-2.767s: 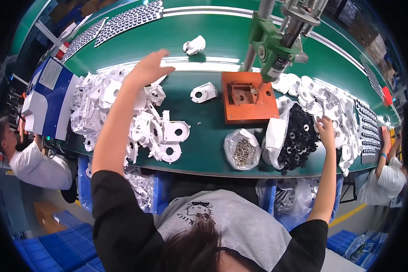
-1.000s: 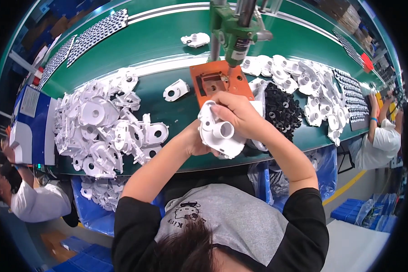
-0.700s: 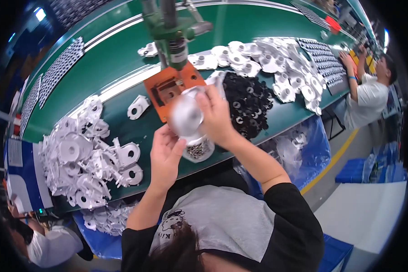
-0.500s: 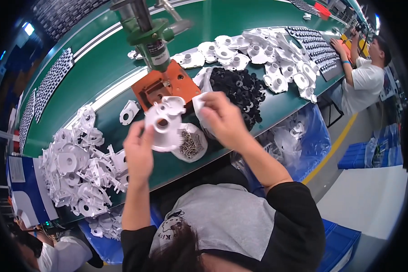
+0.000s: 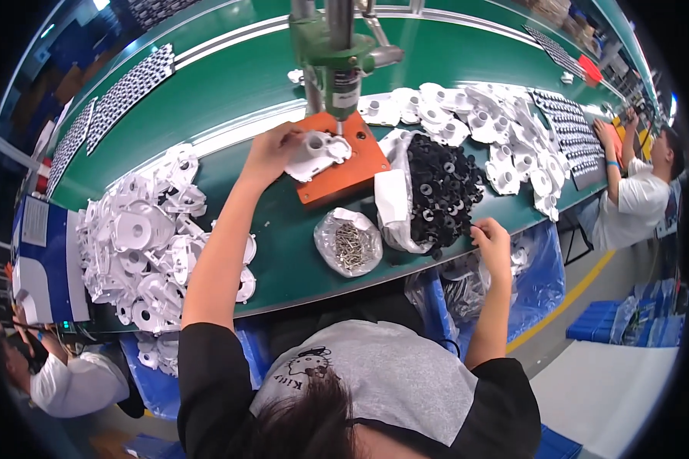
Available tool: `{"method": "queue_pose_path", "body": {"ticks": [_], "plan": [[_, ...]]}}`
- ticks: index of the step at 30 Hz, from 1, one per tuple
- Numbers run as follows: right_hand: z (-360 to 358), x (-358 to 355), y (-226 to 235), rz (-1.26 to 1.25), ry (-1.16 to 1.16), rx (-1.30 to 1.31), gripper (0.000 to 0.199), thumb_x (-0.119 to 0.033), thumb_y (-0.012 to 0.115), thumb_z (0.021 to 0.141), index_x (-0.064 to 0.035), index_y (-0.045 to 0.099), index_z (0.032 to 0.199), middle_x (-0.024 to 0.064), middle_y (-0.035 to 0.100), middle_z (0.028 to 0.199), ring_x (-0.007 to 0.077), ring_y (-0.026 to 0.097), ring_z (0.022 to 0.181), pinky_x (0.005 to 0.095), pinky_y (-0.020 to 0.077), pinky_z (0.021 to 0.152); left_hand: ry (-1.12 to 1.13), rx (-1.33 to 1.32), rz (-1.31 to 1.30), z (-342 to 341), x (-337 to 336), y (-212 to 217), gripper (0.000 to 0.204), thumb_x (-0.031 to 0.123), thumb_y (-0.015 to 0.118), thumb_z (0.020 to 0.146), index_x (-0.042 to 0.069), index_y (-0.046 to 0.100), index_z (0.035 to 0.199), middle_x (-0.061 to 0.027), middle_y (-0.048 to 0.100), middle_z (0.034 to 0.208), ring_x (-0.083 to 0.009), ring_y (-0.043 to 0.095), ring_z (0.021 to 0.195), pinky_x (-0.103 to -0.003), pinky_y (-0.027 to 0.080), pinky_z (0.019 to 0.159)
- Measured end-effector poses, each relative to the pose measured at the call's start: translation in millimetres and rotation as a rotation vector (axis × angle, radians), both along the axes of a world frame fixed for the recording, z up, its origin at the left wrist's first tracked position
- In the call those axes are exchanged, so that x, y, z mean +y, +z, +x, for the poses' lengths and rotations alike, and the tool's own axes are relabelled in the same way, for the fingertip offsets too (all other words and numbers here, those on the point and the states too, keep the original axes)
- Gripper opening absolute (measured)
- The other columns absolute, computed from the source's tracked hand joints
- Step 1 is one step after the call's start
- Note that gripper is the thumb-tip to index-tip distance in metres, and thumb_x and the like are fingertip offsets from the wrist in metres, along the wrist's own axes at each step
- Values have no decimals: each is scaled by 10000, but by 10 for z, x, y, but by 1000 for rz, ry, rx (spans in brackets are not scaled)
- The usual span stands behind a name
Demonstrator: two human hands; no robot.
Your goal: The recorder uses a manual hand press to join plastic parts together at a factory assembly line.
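Note:
My left hand (image 5: 272, 157) grips the left edge of a white plastic housing (image 5: 312, 161) with a raised round collar. The housing sits on an orange fixture block (image 5: 337, 187), under the spindle of a green press (image 5: 343, 76). At the right edge of a heap of small black ring-like parts (image 5: 442, 191), my right hand (image 5: 493, 243) has its thumb and fingertips pinched together. Whatever may be between those fingertips is too small to make out. The black parts lie in a white bag (image 5: 394, 206). A clear bag of metal screws (image 5: 350, 246) stands in front of the block.
White housings are heaped at the left (image 5: 134, 233) and spread along the back right (image 5: 505, 122). Blue lined bins (image 5: 540, 264) stand below the table's front edge. A co-worker (image 5: 643, 183) works at the far right, another person (image 5: 80, 379) at the lower left.
My left hand has brought the white housing onto the orange block. My right hand has left the white bag's edge and moved right to the black parts. The view has shifted, too.

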State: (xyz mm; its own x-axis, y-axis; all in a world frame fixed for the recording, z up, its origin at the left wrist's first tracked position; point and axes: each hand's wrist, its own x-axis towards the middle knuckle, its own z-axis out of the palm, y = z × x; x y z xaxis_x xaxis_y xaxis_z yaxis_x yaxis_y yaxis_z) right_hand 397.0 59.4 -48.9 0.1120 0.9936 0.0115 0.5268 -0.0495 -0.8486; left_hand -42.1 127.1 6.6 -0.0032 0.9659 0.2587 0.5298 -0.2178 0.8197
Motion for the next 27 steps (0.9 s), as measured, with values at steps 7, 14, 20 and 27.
{"method": "queue_pose_path", "body": {"ticks": [7,14,20,27], "plan": [[-306,401,770,195,121,31,116,-74,618,808,27,620,866,15,586,709,70,514,614,209,390,551,-66,163,76,138,283,48,160,127,577,830,26,633,941,-167,608,826,-298,611,775,-343,461,686],[-1612,1211,1066,245,718,-164,214,-192,623,779,-8,656,884,139,593,904,273,556,882,336,431,796,-103,372,256,24,272,-153,166,117,636,768,64,640,926,-122,531,858,-304,562,747,-378,459,672],[-2171,1496,869,-29,757,47,223,-163,650,771,14,654,905,136,621,948,221,576,908,321,434,830,191,685,593,230,-16,-209,170,127,635,686,44,574,822,-92,522,798,-296,525,798,-427,416,692],[-2225,1660,753,-160,811,73,225,-114,618,809,43,637,968,61,620,860,117,553,792,234,430,721,115,556,405,340,-411,-158,172,179,623,772,78,597,909,-117,555,1077,-309,515,1048,-431,379,931]]}}
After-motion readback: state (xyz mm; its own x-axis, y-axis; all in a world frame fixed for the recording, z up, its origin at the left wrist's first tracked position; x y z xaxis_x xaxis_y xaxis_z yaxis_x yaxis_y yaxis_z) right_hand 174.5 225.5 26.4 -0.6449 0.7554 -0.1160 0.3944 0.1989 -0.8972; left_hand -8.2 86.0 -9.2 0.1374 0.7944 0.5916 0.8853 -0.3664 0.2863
